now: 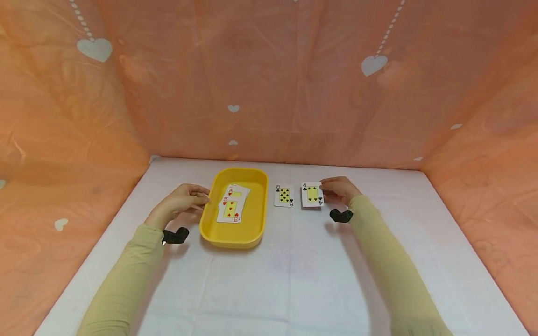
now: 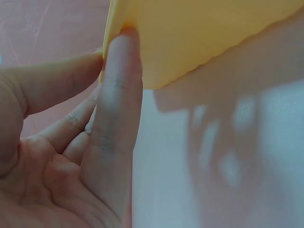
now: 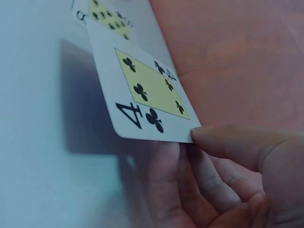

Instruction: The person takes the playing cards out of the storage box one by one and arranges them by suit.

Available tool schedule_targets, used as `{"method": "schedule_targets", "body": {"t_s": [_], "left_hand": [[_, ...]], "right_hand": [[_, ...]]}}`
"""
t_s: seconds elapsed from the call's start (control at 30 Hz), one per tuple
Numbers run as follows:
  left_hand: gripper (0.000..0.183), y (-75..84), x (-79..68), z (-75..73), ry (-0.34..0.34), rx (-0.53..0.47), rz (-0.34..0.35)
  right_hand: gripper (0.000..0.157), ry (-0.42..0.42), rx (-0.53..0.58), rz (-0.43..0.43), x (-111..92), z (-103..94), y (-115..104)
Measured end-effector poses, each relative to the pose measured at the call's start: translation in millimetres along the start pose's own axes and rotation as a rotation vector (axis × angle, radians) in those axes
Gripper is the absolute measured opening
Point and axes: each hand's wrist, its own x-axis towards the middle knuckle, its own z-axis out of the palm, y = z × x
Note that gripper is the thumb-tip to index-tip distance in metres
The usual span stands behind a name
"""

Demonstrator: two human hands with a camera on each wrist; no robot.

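My left hand [image 1: 183, 201] pinches the left rim of a yellow tray [image 1: 254, 228] between thumb and index finger, as the left wrist view shows. Inside the tray lie overlapping playing cards, with a three of hearts [image 1: 230, 211] on top and an ace of hearts [image 1: 233, 192] partly covered behind it. My right hand [image 1: 339, 189] holds a four of clubs [image 3: 142, 90] by one edge, thumb on its face and fingers beneath. The card is raised off the table and casts a shadow. Just left of it, an eight of spades [image 1: 284, 196] lies face up on the table.
A white cloth covers the table [image 1: 269, 289]. Orange-pink curtains [image 1: 269, 84] with white hearts enclose the back and both sides. A black wrist strap [image 1: 175, 235] sits on the left wrist and another black strap [image 1: 341, 215] on the right.
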Motion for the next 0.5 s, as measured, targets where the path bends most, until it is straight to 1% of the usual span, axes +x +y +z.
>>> {"method": "schedule_targets", "body": {"t_s": [0.1, 0.17, 0.27, 0.37, 0.5], "left_hand": [[0.043, -2.2, 1.6, 0.2, 0.003, -0.005, -0.004], [0.043, -2.8, 2.1, 0.3, 0.001, -0.004, -0.004], [0.043, -2.0, 1.4, 0.6, 0.005, -0.004, -0.01], [0.043, -1.2, 0.8, 0.1, 0.0, -0.001, 0.003], [0.043, -0.7, 0.4, -0.8, -0.004, -0.003, 0.021]], "right_hand": [[0.045, 0.016, 0.025, 0.017, 3, 2.6, 4], [0.044, 0.026, 0.016, 0.012, 5, 3.8, 6], [0.044, 0.034, 0.041, 0.008, 7, 5.0, 9], [0.043, 0.041, 0.065, 0.011, 9, 6.9, 9], [0.042, 0.043, 0.039, 0.005, 8, 12.2, 8]]}}
